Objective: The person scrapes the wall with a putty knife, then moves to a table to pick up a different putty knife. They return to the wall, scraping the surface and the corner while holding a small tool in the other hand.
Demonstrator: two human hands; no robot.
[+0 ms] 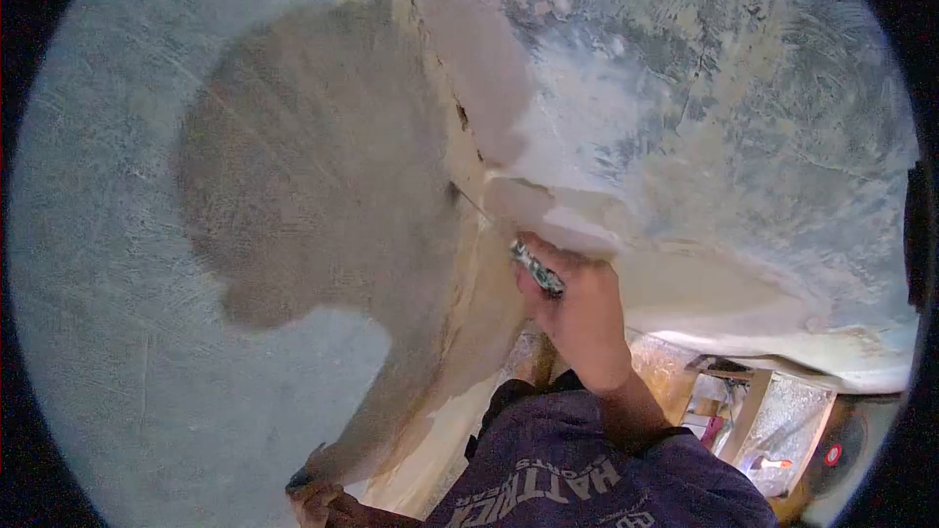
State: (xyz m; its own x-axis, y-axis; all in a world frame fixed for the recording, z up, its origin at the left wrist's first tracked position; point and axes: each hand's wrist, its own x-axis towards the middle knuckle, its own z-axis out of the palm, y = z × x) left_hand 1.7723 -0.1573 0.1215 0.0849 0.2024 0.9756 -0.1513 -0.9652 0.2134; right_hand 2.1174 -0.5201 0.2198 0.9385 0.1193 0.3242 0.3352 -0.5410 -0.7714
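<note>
My right hand (pixel 587 308) is closed round the spattered green-and-white handle of a putty knife (pixel 529 266). Its thin blade, seen nearly edge-on, reaches up and left to the seam (pixel 482 198) where the plastered surfaces meet. Around the blade, smooth tan filler (pixel 553 215) spreads over the surface. Low at the left, my left hand (pixel 318 506) has curled fingers beside a small dark thing against the grey-blue plaster (pixel 186 411); what it holds, I cannot tell.
A dark crack (pixel 462 115) runs up the seam. My shadow (pixel 313 156) covers much of the left plaster. At lower right are a wooden frame (pixel 748 416), silvery sheeting (pixel 782 420) and a round dark object (pixel 836 455) with a red centre.
</note>
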